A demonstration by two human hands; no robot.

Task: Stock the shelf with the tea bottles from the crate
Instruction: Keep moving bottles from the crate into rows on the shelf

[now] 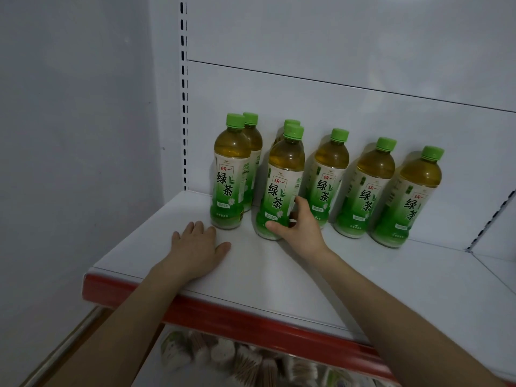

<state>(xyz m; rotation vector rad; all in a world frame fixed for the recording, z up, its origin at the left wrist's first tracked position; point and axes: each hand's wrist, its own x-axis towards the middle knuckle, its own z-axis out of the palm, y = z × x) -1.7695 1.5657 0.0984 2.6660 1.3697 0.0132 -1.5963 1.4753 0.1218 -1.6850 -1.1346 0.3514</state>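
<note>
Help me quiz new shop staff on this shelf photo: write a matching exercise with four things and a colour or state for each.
Things:
1. left hand
2. right hand
3. bottle caps
4. front strip

Colour or state:
A. red
B. holds a tea bottle
C. green
D. rests flat on the shelf

Pairs: 1-D, 2-B, 3-C, 4-A

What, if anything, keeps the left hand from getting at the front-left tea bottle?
Likely nothing, so yes: the left hand lies flat on the shelf just before the front-left tea bottle, fingertips near its base. The right hand grips the neighbouring bottle, off to the side.
</note>
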